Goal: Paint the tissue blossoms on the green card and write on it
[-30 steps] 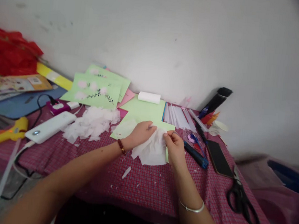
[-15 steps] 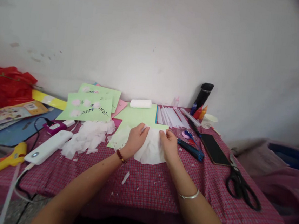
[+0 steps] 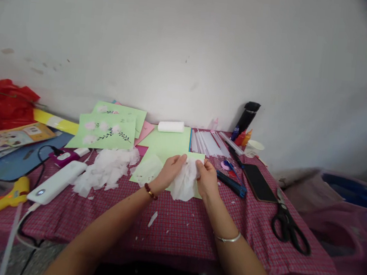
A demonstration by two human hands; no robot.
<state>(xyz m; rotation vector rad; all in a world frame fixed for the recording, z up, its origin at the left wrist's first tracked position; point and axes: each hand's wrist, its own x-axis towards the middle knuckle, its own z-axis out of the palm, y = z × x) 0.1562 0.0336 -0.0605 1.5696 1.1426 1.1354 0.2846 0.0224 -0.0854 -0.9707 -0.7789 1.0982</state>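
A thin white tissue sheet (image 3: pixel 184 183) hangs in loose folds between my two hands, over a light green sheet (image 3: pixel 152 157). My left hand (image 3: pixel 171 170) pinches its upper left edge between thumb and fingers. At the upper right edge, my right hand (image 3: pixel 207 177) has its fingers closed on the same tissue. To the left of my left hand lies a pile of torn white tissue pieces (image 3: pixel 107 169). A white roll (image 3: pixel 170 126) rests behind my hands on green paper.
Decorated green cards (image 3: pixel 106 132), a white power bank (image 3: pixel 56 182) and a yellow glue gun (image 3: pixel 9 198) are on the left. At right lie a blue-black cutter (image 3: pixel 231 184), a phone (image 3: pixel 259 183) and black-handled scissors (image 3: pixel 288 227). A black bottle (image 3: pixel 248 117) stands behind.
The tissue is gathered into narrower folds, and my hands have drawn slightly closer together. The whole view has shifted a little.
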